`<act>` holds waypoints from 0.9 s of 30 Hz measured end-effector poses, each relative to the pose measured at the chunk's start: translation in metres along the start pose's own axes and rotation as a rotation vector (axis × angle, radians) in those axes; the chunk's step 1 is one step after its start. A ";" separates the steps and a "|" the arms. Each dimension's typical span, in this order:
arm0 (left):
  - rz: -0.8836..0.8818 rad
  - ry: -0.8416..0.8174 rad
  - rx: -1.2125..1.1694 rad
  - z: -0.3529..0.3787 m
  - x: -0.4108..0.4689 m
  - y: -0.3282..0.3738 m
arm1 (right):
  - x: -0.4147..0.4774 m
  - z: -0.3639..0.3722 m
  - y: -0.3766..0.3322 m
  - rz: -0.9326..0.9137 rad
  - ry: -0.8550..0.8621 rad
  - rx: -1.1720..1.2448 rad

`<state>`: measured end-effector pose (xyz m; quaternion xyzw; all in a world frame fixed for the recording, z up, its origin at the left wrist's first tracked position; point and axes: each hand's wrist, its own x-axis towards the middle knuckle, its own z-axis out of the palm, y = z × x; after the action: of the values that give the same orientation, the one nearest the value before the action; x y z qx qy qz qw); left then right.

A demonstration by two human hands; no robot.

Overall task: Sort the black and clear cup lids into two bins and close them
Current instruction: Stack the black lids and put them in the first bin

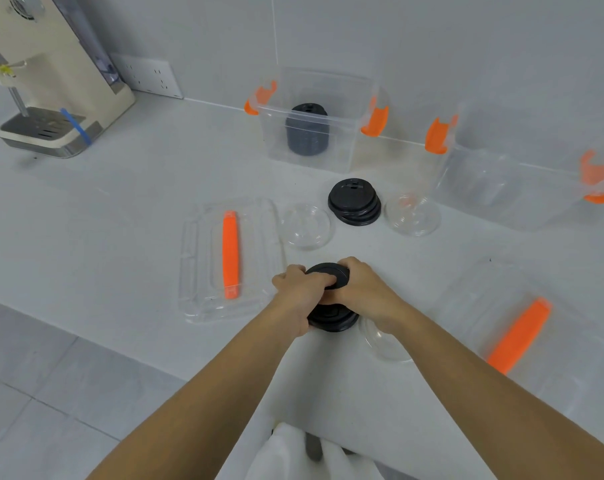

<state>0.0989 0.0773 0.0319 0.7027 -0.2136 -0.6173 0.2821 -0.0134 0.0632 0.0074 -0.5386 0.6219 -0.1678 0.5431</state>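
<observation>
My left hand and my right hand both grip a stack of black lids near the counter's front edge. Part of the stack shows below my hands. A second short stack of black lids sits farther back. Clear lids lie on the counter: one left of that stack, one right of it, and one under my right forearm. The left clear bin holds a tall stack of black lids. The right clear bin holds clear lids, hard to make out.
Two clear bin covers with orange handles lie flat: one to the left of my hands, one to the right. A cream water dispenser stands at the back left, with a wall socket beside it. The counter edge drops to a tiled floor at left.
</observation>
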 end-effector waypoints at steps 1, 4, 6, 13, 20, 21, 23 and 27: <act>0.014 0.014 0.016 0.001 0.003 -0.003 | 0.001 -0.001 0.001 0.012 -0.003 0.023; 0.058 0.032 0.025 0.000 0.008 -0.008 | 0.004 -0.004 0.002 0.039 -0.036 0.147; 0.067 0.003 -0.009 -0.003 0.011 -0.006 | 0.004 -0.006 0.000 0.052 -0.054 0.225; -0.001 -0.126 -0.178 -0.009 0.009 0.005 | 0.004 -0.008 -0.006 0.056 -0.033 0.380; 0.049 -0.208 -0.270 -0.014 0.015 0.020 | 0.005 -0.011 -0.018 0.019 0.008 0.456; 0.053 -0.222 -0.279 -0.016 0.016 0.022 | 0.006 -0.011 -0.020 0.019 0.015 0.451; 0.044 -0.241 -0.311 -0.018 0.020 0.026 | 0.008 -0.012 -0.023 0.037 0.025 0.464; 0.069 -0.241 -0.336 -0.020 0.026 0.032 | 0.010 -0.009 -0.029 0.069 0.016 0.563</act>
<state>0.1246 0.0388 0.0349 0.5592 -0.1637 -0.7137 0.3888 -0.0058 0.0410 0.0287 -0.3438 0.5732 -0.3195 0.6717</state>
